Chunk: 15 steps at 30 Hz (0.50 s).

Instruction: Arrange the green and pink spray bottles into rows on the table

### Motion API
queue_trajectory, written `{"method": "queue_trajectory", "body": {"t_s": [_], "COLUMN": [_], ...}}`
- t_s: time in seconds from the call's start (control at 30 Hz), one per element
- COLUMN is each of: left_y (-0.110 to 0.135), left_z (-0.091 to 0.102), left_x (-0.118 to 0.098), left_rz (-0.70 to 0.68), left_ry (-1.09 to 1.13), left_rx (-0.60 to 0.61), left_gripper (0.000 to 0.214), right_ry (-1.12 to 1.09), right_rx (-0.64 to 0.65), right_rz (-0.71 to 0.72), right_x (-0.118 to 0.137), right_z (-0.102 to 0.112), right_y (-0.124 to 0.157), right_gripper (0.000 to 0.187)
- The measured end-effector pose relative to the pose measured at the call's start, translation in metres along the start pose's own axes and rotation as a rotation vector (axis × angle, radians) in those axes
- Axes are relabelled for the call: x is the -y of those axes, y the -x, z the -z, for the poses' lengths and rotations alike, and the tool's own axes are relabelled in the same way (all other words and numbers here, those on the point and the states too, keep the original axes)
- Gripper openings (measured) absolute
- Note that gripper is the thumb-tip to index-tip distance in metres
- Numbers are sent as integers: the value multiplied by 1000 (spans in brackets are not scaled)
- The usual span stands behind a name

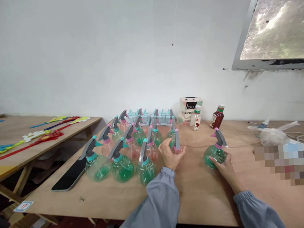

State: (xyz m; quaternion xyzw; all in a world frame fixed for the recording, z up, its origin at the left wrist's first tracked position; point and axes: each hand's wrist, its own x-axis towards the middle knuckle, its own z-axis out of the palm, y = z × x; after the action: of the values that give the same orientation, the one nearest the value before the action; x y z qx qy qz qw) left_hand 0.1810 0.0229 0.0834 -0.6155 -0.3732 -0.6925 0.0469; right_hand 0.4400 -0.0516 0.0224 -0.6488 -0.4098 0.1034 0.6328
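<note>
My left hand [172, 156] is closed around the neck of a pink spray bottle [177, 149] with a grey trigger head, at the right end of a group of such bottles. The fingers and wrist cover part of its body. Farther right, my right hand [225, 166] grips a round green spray bottle [212, 155] with a grey and pink head, low on its side. Left of my left hand, several green and pink spray bottles stand close together in rows, among them a front green spray bottle [146, 172] with a teal collar.
A black phone [69, 174] lies at the table's left. Behind the bottles stand light blue plastic racks [164, 116], a paper bag [183, 111], a white bottle [196, 119] and a brown drink bottle [217, 118]. A plastic bag [272, 137] and cables lie right. Colourful sticks [29, 148] cover another table.
</note>
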Motion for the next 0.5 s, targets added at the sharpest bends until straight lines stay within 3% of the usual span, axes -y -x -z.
{"method": "queue_trajectory", "body": {"t_s": [0.1, 0.23, 0.37, 0.5], "left_y": [6, 23, 38, 43], "left_z": [7, 14, 16, 16], "left_x": [0, -9, -31, -49], "left_rz": [-82, -288, -421, -305], "left_ry": [37, 103, 216, 364], "left_rx": [-67, -108, 103, 287], "left_gripper": [65, 56, 53, 87], "right_ry": [-24, 8, -36, -46], "right_rx": [51, 104, 213, 240], "right_rz": [20, 52, 144, 261], "right_x": [0, -7, -8, -5], "right_z": [1, 4, 5, 7], "right_y": [4, 13, 27, 41], "right_gripper": [86, 79, 75, 70]}}
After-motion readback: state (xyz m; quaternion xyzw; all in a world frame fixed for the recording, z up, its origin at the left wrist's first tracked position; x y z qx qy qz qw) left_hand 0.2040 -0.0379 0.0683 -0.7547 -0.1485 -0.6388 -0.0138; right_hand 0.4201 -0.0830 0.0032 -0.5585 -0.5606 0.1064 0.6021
